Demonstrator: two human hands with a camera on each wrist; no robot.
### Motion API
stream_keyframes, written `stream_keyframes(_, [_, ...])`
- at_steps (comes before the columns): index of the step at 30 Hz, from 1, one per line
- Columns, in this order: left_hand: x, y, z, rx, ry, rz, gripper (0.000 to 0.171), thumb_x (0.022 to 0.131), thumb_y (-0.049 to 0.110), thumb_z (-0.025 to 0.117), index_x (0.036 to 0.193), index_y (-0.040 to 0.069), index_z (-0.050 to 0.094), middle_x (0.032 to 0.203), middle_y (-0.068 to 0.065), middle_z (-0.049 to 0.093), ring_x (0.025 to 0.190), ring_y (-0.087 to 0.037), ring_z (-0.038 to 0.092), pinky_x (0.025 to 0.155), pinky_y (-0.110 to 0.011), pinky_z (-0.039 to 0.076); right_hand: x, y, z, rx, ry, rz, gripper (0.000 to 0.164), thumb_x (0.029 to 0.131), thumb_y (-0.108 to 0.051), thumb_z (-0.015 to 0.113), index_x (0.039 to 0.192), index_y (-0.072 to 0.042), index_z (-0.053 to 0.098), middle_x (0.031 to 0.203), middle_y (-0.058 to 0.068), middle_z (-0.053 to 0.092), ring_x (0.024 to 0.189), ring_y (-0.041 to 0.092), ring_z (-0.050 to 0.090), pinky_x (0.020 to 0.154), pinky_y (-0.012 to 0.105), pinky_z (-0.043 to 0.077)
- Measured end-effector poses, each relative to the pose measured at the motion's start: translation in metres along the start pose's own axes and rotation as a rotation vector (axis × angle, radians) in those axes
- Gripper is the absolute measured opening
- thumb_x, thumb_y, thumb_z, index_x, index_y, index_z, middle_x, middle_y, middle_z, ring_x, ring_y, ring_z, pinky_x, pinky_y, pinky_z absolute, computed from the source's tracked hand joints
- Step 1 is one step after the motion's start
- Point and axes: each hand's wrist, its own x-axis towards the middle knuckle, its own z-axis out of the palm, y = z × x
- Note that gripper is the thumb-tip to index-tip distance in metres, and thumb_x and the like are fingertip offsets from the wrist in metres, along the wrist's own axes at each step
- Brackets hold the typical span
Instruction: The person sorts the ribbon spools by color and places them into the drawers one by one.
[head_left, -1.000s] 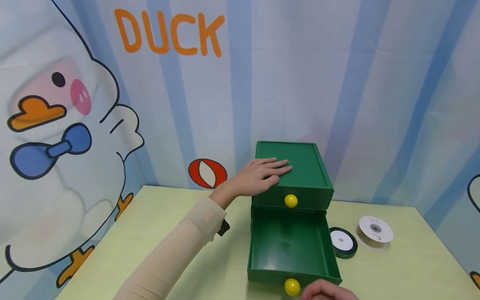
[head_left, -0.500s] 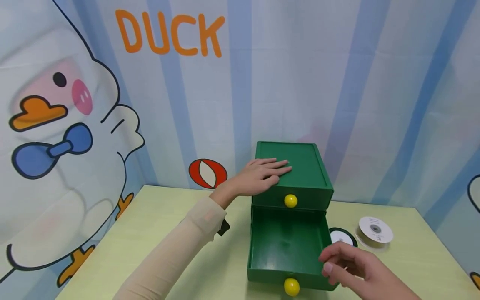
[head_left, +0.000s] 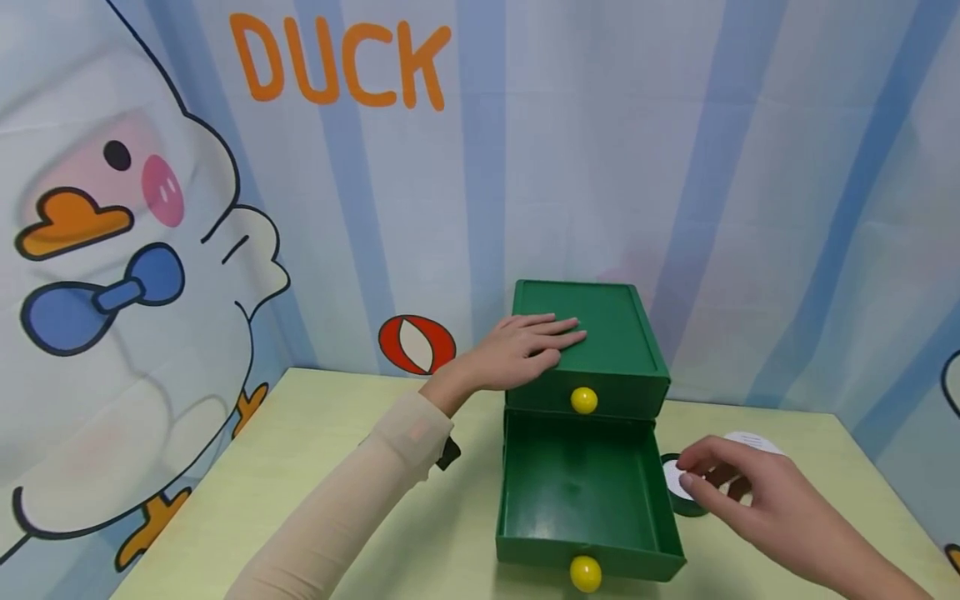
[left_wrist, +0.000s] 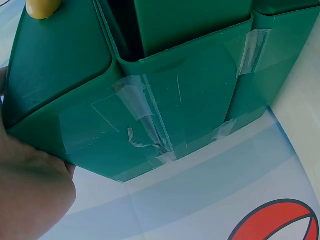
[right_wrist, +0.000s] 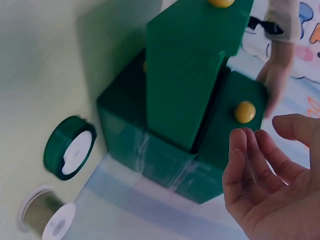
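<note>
Left grip (head_left: 521, 354) lies flat atop the cabinet (head_left: 615, 329); right grip (head_left: 776, 504), loosely curled, holds nothing near the green ribbon roll (right_wrist: 70, 148) on the tabletop (head_left: 315, 425). Risk: careless reaching could knock the extended drawer (head_left: 585, 500).

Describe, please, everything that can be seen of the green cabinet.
The cabinet looks like plastic: three box units stacked upright on the pale yellow table, with clear tape across their joints at the sides. The drawers have round, glossy yellow knobs. The top drawer is shut, the middle drawer is pulled out, and the bottom drawer, partly hidden, appears shut. Its flat top has a raised rim. The left hand rests there, fingers extended, near the left edge.
</note>
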Motion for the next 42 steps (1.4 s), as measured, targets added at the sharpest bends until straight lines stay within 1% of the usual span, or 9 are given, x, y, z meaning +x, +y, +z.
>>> stream_keyframes(3, [0.002,0.001,0.001,0.010,-0.002,0.003,0.051,0.115,0.029,0.033,0.166,0.023,0.038,0.175,0.002,0.029,0.164,-0.025,0.020,0.133,-0.046,0.013,0.002,0.011,0.000,-0.035,0.027,-0.017,0.011,0.103,-0.019,0.071,0.113,-0.014,0.073,0.102,-0.005,0.071,0.083,0.000,0.066,0.064,0.025,0.056])
stream_keyframes(7, [0.005,0.003,0.003,0.010,-0.009,0.010,0.052,0.115,0.029,0.032,0.167,0.024,0.037,0.175,0.003,0.028,0.164,-0.024,0.020,0.133,-0.046,0.013,0.006,0.024,0.001,-0.078,0.041,-0.006,0.010,0.101,-0.017,0.073,0.110,-0.014,0.073,0.099,-0.006,0.072,0.081,0.001,0.066,0.062,0.025,0.056])
stream_keyframes(12, [0.006,0.003,0.000,0.000,-0.009,0.011,0.052,0.115,0.029,0.032,0.167,0.023,0.037,0.175,0.002,0.028,0.164,-0.025,0.020,0.133,-0.046,0.012,0.018,0.035,0.004,-0.207,0.043,0.006,0.015,0.097,-0.021,0.078,0.109,-0.014,0.074,0.102,-0.005,0.072,0.085,0.009,0.068,0.065,0.026,0.056])
stream_keyframes(17, [0.005,0.001,-0.004,-0.003,-0.002,0.003,0.052,0.115,0.029,0.031,0.167,0.023,0.037,0.175,0.002,0.027,0.164,-0.026,0.019,0.133,-0.046,0.011,0.032,0.045,0.007,-0.300,0.055,-0.033,0.023,0.092,-0.022,0.083,0.111,-0.011,0.075,0.107,0.002,0.074,0.091,0.024,0.072,0.072,0.039,0.061])
stream_keyframes(22, [0.004,-0.001,-0.007,-0.004,-0.003,-0.004,0.052,0.115,0.029,0.031,0.167,0.023,0.036,0.175,0.002,0.027,0.164,-0.025,0.018,0.133,-0.046,0.010,0.044,0.053,0.012,-0.330,0.005,-0.029,0.033,0.089,-0.023,0.086,0.116,-0.007,0.075,0.114,0.011,0.073,0.098,0.035,0.072,0.076,0.049,0.062])
stream_keyframes(29, [0.004,0.002,-0.008,0.003,-0.002,-0.005,0.052,0.115,0.029,0.032,0.167,0.024,0.036,0.175,0.003,0.027,0.164,-0.024,0.018,0.133,-0.045,0.010,0.053,0.070,0.019,-0.383,-0.066,0.007,0.036,0.087,-0.025,0.087,0.114,-0.003,0.075,0.112,0.014,0.073,0.090,0.031,0.072,0.070,0.047,0.059])
stream_keyframes(34, [0.004,0.004,-0.004,0.021,-0.010,0.007,0.052,0.116,0.029,0.032,0.167,0.024,0.036,0.175,0.003,0.027,0.164,-0.025,0.019,0.133,-0.045,0.012,0.051,0.084,0.030,-0.413,-0.101,0.064,0.036,0.086,-0.025,0.088,0.110,-0.002,0.076,0.111,0.015,0.072,0.092,0.033,0.072,0.074,0.051,0.061])
stream_keyframes(38, [0.005,0.004,-0.002,0.019,-0.007,0.012,0.052,0.116,0.030,0.031,0.167,0.024,0.036,0.175,0.003,0.027,0.164,-0.024,0.019,0.133,-0.044,0.012,0.051,0.091,0.039,-0.454,-0.087,0.075,0.036,0.084,-0.025,0.089,0.109,-0.003,0.076,0.110,0.015,0.072,0.092,0.033,0.072,0.072,0.052,0.061])
stream_keyframes(42, [0.003,0.003,-0.003,0.009,0.001,0.002,0.052,0.115,0.029,0.032,0.167,0.023,0.037,0.175,0.003,0.028,0.164,-0.024,0.019,0.133,-0.044,0.012,0.054,0.097,0.045,-0.459,-0.067,0.065,0.032,0.084,-0.025,0.089,0.103,-0.007,0.071,0.106,0.011,0.068,0.084,0.026,0.066,0.064,0.045,0.056])
